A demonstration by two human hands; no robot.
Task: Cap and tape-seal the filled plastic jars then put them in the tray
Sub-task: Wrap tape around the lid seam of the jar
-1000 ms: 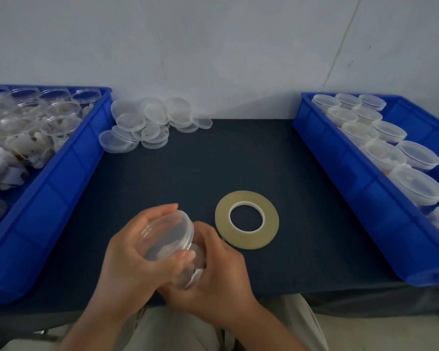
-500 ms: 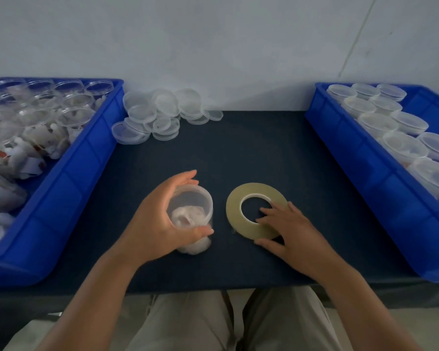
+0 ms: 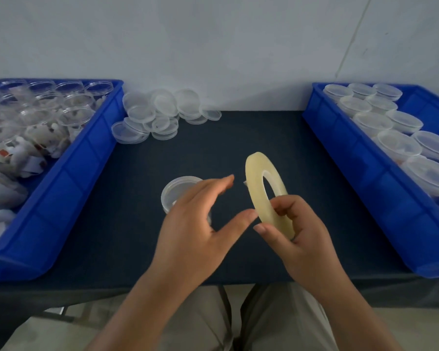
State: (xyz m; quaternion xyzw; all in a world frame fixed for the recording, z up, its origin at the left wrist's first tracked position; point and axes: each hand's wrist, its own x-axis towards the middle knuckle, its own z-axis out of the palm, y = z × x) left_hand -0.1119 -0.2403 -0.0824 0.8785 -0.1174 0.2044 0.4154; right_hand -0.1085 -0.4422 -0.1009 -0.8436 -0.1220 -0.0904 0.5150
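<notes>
A capped clear plastic jar (image 3: 174, 192) stands on the dark mat, partly hidden behind my left hand (image 3: 195, 224). That hand hovers just right of the jar with its fingers spread and holds nothing. My right hand (image 3: 298, 235) grips a pale yellow tape roll (image 3: 262, 191) by its lower edge and holds it upright, off the mat. The left thumb tip nearly touches the roll's rim. The blue tray (image 3: 352, 178) on the right holds several capped jars.
A blue bin (image 3: 69, 178) on the left holds several open filled jars and loose white packets. A pile of clear lids (image 3: 162, 114) lies at the back of the dark mat (image 3: 127, 198). A pale wall stands behind.
My left hand has let go of the jar and moved toward the tape. My right hand has lifted the tape roll off the mat and stood it on edge.
</notes>
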